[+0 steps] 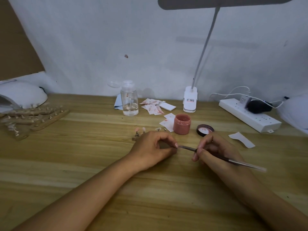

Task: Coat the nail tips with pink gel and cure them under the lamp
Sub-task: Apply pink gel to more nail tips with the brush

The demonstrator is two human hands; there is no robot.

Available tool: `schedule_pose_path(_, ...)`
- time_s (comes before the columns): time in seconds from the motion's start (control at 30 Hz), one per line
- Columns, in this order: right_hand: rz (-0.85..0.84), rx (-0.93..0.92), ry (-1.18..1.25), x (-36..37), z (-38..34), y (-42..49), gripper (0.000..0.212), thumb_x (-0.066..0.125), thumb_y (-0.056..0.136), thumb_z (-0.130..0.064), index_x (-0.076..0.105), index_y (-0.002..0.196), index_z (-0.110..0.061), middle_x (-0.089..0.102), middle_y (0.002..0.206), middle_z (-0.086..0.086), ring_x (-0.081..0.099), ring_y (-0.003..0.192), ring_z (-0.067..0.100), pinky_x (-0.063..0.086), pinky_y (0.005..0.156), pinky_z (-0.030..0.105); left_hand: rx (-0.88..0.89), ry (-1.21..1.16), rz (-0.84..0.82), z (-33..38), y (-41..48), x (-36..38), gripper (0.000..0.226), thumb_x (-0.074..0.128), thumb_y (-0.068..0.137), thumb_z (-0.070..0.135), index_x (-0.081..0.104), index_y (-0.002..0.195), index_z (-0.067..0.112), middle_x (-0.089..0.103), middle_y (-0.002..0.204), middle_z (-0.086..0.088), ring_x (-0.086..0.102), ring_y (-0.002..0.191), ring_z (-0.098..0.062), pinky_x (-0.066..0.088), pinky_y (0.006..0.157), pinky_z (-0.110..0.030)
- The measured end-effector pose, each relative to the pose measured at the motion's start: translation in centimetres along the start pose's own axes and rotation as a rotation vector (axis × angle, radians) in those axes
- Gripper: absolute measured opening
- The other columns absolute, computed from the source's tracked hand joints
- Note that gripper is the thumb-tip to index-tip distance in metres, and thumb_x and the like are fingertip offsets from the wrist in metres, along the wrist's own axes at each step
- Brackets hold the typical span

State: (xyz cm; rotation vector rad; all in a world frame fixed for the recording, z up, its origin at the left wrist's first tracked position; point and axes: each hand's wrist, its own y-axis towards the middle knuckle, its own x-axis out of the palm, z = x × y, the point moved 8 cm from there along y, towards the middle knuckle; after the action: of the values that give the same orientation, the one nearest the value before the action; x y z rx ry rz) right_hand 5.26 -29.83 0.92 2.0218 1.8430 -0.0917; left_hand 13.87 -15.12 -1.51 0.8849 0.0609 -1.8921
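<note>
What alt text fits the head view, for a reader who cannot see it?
The left hand pinches the front end of a thin brush and the right hand grips its handle, over a wooden table. Behind them stand an open jar of pink gel, its lid and a few nail tips; a white curing lamp sits at far left.

One wide-angle view is taken from the head, aimed forward and down at the wooden table (66, 164) from close by; the white wall (100, 39) is faced beyond.
</note>
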Motion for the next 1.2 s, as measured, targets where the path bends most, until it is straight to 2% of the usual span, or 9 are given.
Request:
schedule_pose_path(0.17,-0.008,-0.011,-0.006,0.04,-0.19,0.02,0.006,0.060,0.087,0.005,0.057,0.086,0.000,0.070,0.072,0.013,0.064,0.066,0.012,0.046,0.062,0.017,-0.011,-0.007,0.000,-0.15,-0.04,-0.01,0.012,0.078,0.081,0.013,0.075,0.084,0.024,0.062,0.065,0.032,0.049,0.052,0.019,0.030,0.049,-0.002)
schedule_pose_path(0.4,0.003,-0.010,-0.039,-0.11,-0.84,-0.18,0.006,0.060,0.085,0.006,0.057,0.085,0.001,0.065,0.074,0.019,0.061,0.076,0.036,0.048,0.070,0.042,-0.019,-0.018,-0.001,-0.16,-0.04,-0.01,0.012,0.078,0.081,0.013,0.075,0.084,0.025,0.065,0.069,0.026,0.049,0.052,0.019,0.030,0.048,-0.002)
schedule_pose_path(0.57,0.026,-0.001,-0.036,-0.32,-0.87,-0.18,0.005,0.059,0.085,0.007,0.057,0.086,0.002,0.061,0.074,0.023,0.057,0.075,0.038,0.047,0.069,0.046,-0.016,-0.023,-0.001,-0.11,-0.06,0.04,0.012,0.078,0.081,0.011,0.075,0.084,0.023,0.065,0.068,0.027,0.049,0.051,0.019,0.030,0.048,-0.001)
schedule_pose_path(0.6,0.032,-0.003,-0.027,-0.42,-0.76,-0.19,0.005,0.059,0.085,0.007,0.057,0.086,0.002,0.062,0.073,0.020,0.059,0.072,0.034,0.048,0.067,0.042,-0.016,-0.027,-0.003,-0.10,-0.07,0.02,0.011,0.078,0.081,0.011,0.075,0.084,0.021,0.067,0.071,0.025,0.049,0.052,0.019,0.030,0.049,-0.001)
schedule_pose_path(0.67,0.053,0.000,0.019,-0.66,-0.53,-0.18,0.005,0.056,0.086,0.009,0.055,0.085,0.004,0.062,0.067,0.013,0.059,0.063,0.016,0.048,0.058,0.022,-0.020,-0.033,-0.006,-0.10,-0.09,0.01,0.009,0.078,0.082,0.013,0.076,0.086,0.020,0.071,0.081,0.018,0.049,0.053,0.019,0.030,0.051,-0.001)
schedule_pose_path(0.73,0.046,0.014,0.047,-0.66,-0.29,-0.19,0.006,0.054,0.088,0.009,0.053,0.084,0.004,0.063,0.065,0.010,0.056,0.058,0.006,0.044,0.057,0.013,-0.025,-0.034,-0.005,-0.12,-0.10,0.00,0.008,0.078,0.082,0.013,0.076,0.087,0.019,0.072,0.083,0.015,0.049,0.053,0.019,0.031,0.051,-0.003)
schedule_pose_path(0.87,-0.028,0.031,0.025,0.08,-0.20,-0.16,0.004,0.058,0.089,0.004,0.055,0.087,0.001,0.068,0.069,0.011,0.058,0.058,0.003,0.045,0.059,0.017,-0.041,-0.026,-0.003,-0.27,-0.14,-0.03,0.009,0.078,0.081,0.014,0.076,0.085,0.022,0.065,0.071,0.024,0.048,0.050,0.015,0.031,0.049,-0.007)
schedule_pose_path(1.0,0.006,0.017,0.036,-0.21,-0.26,-0.23,0.006,0.057,0.088,0.006,0.054,0.085,0.001,0.067,0.066,0.011,0.059,0.060,0.006,0.045,0.059,0.015,-0.040,-0.035,-0.006,-0.29,-0.20,-0.05,0.008,0.078,0.082,0.016,0.076,0.087,0.022,0.067,0.074,0.024,0.048,0.051,0.015,0.030,0.050,-0.005)
schedule_pose_path(1.2,0.035,0.029,0.086,-0.42,-0.40,-0.25,0.007,0.060,0.090,-0.006,0.055,0.089,-0.001,0.072,0.074,0.010,0.054,0.062,0.017,0.045,0.064,0.028,-0.032,-0.034,-0.010,0.02,-0.22,-0.04,0.009,0.079,0.081,0.020,0.075,0.083,0.027,0.067,0.076,0.025,0.049,0.052,0.015,0.031,0.049,-0.006)
